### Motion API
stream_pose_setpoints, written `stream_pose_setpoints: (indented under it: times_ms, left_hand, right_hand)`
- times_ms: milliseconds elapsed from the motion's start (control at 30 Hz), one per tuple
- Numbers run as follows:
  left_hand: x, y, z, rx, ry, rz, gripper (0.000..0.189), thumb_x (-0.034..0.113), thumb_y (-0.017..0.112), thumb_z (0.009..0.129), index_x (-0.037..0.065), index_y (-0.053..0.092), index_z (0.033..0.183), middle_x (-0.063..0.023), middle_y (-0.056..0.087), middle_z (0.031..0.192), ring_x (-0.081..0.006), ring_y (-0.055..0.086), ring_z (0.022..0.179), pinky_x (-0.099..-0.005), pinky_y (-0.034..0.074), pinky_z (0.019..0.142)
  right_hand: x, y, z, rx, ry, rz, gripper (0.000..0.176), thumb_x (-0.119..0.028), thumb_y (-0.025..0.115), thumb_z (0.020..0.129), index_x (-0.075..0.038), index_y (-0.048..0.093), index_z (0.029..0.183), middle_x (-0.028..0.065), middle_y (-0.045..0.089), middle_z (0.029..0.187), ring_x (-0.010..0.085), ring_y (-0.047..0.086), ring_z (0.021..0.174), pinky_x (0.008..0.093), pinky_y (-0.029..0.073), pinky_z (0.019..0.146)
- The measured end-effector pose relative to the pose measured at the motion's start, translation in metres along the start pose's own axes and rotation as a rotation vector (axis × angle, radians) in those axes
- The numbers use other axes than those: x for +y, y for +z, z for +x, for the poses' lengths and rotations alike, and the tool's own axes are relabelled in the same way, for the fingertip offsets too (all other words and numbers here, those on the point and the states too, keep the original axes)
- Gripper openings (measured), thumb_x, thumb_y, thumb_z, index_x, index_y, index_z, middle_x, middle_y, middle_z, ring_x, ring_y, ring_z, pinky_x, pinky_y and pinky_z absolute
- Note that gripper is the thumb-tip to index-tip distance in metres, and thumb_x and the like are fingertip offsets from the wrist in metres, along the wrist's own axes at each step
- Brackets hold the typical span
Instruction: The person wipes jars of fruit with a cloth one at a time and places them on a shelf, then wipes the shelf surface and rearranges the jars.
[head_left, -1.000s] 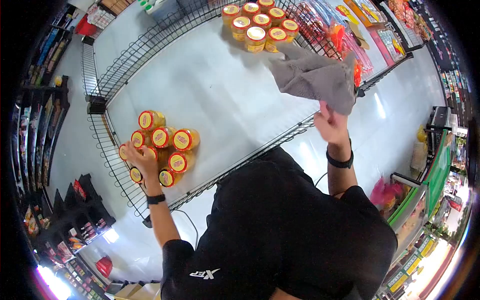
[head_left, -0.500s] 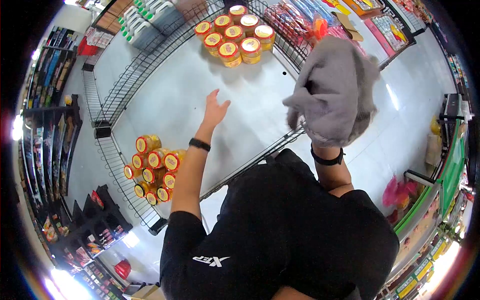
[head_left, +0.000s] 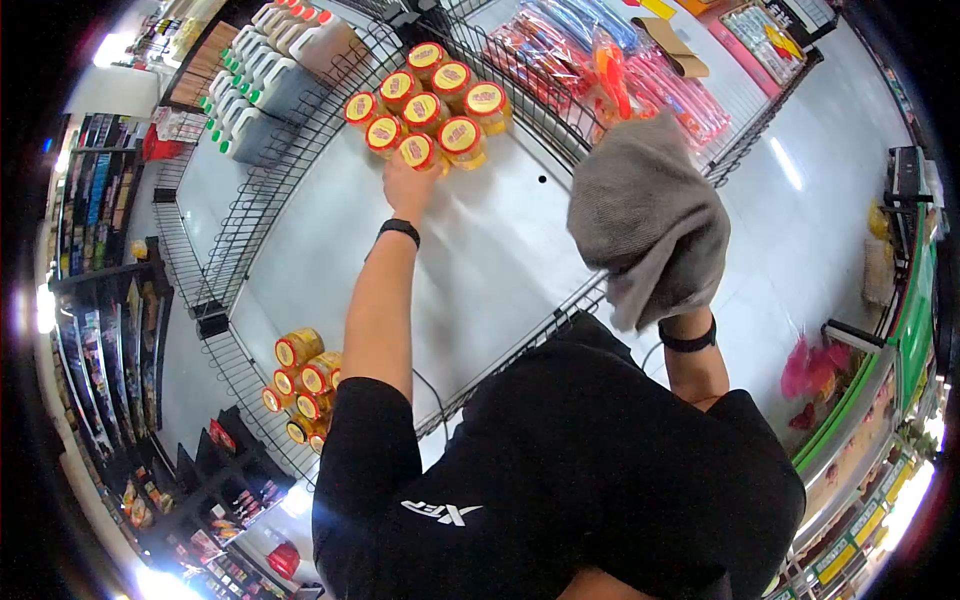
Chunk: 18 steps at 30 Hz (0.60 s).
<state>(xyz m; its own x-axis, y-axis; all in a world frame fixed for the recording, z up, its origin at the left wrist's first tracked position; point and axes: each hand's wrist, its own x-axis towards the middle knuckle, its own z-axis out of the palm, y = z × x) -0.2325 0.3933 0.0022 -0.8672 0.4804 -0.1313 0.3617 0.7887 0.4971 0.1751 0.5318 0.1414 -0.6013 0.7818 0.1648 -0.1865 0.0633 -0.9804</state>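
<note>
My left hand is at the front jar of a cluster of jars with yellow, red-rimmed lids. Its fingers close around the jar's near side, partly hidden by it. The rest of that cluster stands upright and close together at the far corner of the white shelf. A grey cloth hangs bunched over my right hand, covering the fingers, above the shelf's right edge. More jars of the same sort are grouped at the near left corner, partly behind my left arm.
Black wire fencing borders the shelf. Beyond it stand several white-handled jugs at the back left and plastic-wrapped packages at the back right. A dark display rack is on the left, and a green-edged counter on the right.
My left hand has moved forward from above the bare shelf to the front jar and closed on it. The grey cloth has shifted slightly, still with my right hand. The view has shifted.
</note>
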Motion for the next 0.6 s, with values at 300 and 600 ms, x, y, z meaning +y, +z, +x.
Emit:
stream_pose_setpoints:
  times_ms: [300, 600]
  left_hand:
    - [0.012, 0.011, 0.008, 0.097, -0.107, -0.043, 0.108, 0.051, 0.088, 0.064, -0.003, 0.037, 0.142, -0.0244, 0.048, 0.137, -0.0401, 0.051, 0.128, -0.0469, 0.046, 0.108]
    - [-0.043, 0.035, 0.008, 0.026, -0.094, -0.444, 0.089, 0.027, 0.092, 0.063, 0.003, 0.044, 0.135, -0.0166, 0.055, 0.134, -0.0307, 0.06, 0.117, -0.04, 0.053, 0.099]
  right_hand:
    - [0.032, 0.019, 0.029, 0.023, 0.071, 0.137, 0.058, -0.026, 0.067, 0.098, -0.006, 0.044, 0.148, 0.0107, 0.054, 0.143, 0.022, 0.054, 0.125, 0.0385, 0.045, 0.109]
    - [0.072, 0.033, 0.021, -0.151, 0.273, 0.432, 0.057, -0.029, 0.064, 0.101, -0.003, 0.043, 0.147, 0.01, 0.057, 0.138, 0.0193, 0.059, 0.116, 0.0356, 0.051, 0.1]
